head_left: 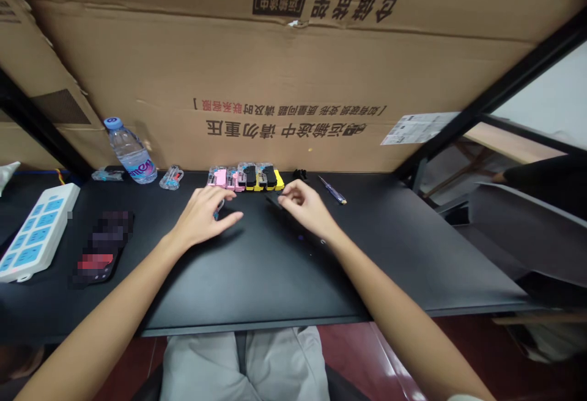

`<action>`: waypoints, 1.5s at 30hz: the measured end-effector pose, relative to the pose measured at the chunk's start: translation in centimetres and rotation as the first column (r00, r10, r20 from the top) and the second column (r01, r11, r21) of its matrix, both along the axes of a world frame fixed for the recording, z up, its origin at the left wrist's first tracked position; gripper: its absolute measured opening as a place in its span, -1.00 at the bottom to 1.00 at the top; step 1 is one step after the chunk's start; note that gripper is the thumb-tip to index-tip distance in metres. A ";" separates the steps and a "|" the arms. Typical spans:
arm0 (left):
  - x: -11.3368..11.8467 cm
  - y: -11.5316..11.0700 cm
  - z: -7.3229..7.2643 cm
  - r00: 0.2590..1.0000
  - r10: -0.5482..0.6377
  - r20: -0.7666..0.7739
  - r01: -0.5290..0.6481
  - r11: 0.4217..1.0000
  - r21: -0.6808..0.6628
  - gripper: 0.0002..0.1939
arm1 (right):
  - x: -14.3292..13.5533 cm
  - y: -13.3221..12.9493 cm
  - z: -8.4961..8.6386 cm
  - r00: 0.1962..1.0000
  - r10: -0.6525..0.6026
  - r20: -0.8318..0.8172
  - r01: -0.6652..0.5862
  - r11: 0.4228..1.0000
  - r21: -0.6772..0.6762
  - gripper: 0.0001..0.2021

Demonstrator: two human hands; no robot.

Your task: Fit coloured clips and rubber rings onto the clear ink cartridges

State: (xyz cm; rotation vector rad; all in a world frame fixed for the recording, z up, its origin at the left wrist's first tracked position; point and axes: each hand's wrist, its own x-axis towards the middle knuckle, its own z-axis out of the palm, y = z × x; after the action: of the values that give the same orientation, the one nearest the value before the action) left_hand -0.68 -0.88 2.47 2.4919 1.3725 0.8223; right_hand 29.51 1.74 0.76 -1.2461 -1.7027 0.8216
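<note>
My left hand (205, 216) hovers low over the black table (220, 291), thumb and fingers apart. A small clear piece (220, 206) shows behind its fingers, and whether they touch it I cannot tell. My right hand (306, 206) is closed in a pinch on a small black piece (272, 202), whose kind is unclear against the dark tabletop. Just beyond both hands stands a row of small clear-bodied gadgets, some with pink parts (221, 177) and some with yellow and black parts (266, 176). Small bits, one blue (301, 238), lie beneath my right wrist.
At the left are a white power strip (43, 230), a phone (107, 245) and an upright water bottle (132, 151). Two more clear gadgets (171, 177) lie near the bottle. A pen (332, 190) rests right of my right hand. Cardboard (293, 65) walls the back.
</note>
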 end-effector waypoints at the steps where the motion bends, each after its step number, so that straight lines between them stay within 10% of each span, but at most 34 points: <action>1: 0.6 -0.4 -0.2 1.000 -0.026 0.011 0.026 0.999 -0.022 -0.54 | -1.2 -0.6 -0.2 0.998 0.048 -0.042 -0.049 0.998 -0.030 -0.76; 13: 2.6 -1.5 -1.6 0.978 -0.179 0.110 0.195 0.966 -0.167 -0.34 | -4.2 -3.1 0.0 0.966 0.248 0.075 -0.241 0.966 -0.091 -0.72; 20: 2.2 -1.8 -1.4 0.961 -0.278 -0.014 0.270 0.944 -0.187 -0.26 | 1.7 -0.7 2.5 0.876 -0.037 0.482 0.036 0.999 0.011 -0.72; 30: 1.6 -1.1 -1.5 0.969 -0.206 -0.139 0.186 0.973 -0.139 -0.33 | 1.9 -1.0 2.9 0.657 0.105 0.746 0.071 0.977 -0.200 -0.76; 45: 1.2 -0.8 -1.2 0.963 -0.233 -0.138 0.211 0.965 -0.157 -0.31 | 2.3 -0.5 1.9 0.748 0.187 0.637 -0.103 0.981 -0.167 -0.90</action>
State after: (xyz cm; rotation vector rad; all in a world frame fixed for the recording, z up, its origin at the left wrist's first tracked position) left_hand 0.52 -1.68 1.26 2.5813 1.1206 0.4765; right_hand 31.81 1.22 2.64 -1.6265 -2.3615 0.6136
